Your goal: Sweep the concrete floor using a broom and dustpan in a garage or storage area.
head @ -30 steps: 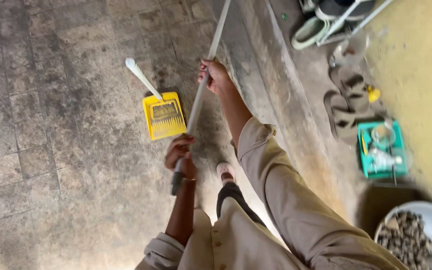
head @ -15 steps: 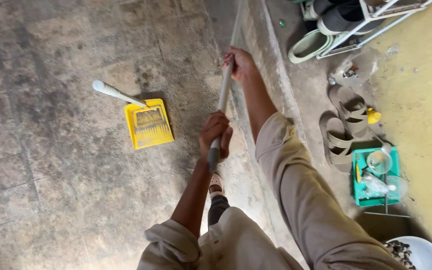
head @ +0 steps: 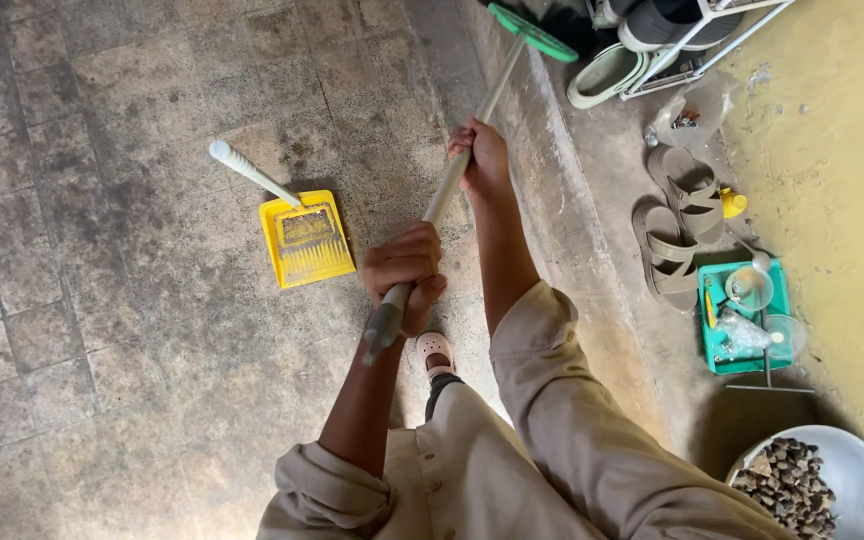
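Left hand [head: 404, 268] wraps its fingers around the top end of the broom handle [head: 452, 180] for leverage | right hand [head: 482, 158] clamps lower to steer | green broom head [head: 530, 32] lies beyond the hands | yellow dustpan [head: 307, 240] sits left of the handle | worn tiled floor [head: 102, 300]; sandals [head: 677, 225], teal tray [head: 717, 345] right of the handle by a yellow wall [head: 842, 150].
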